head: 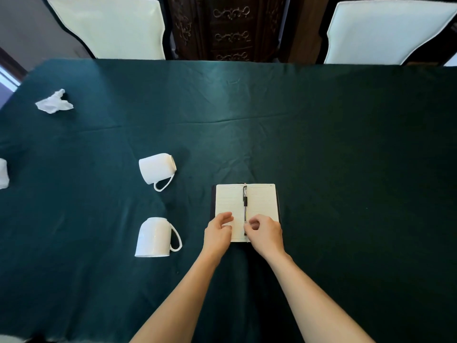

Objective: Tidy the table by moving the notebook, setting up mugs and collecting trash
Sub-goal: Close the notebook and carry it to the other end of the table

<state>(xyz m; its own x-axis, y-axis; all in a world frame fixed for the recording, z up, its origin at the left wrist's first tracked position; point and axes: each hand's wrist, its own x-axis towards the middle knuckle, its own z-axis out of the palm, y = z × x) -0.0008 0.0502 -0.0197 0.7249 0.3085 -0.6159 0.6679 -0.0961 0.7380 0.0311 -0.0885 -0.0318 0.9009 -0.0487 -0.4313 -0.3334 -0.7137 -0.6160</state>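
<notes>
An open notebook [259, 201] with a dark cover lies on the green tablecloth, a black pen [245, 201] along its spine. My left hand [217, 233] rests on the lower left page, fingers loosely apart. My right hand [267, 235] sits on the lower right page, its fingertips pinched at the pen's near end. Two white mugs lie left of the notebook: one on its side [155, 170], the other upside down [153, 237]. A crumpled white tissue [54, 102] lies far left; another white scrap [3, 173] shows at the left edge.
The dark green tablecloth [346, 144] covers the whole table. Two white-backed chairs [108, 26] [388, 30] stand at the far side, with a carved dark wooden cabinet [230, 26] between them.
</notes>
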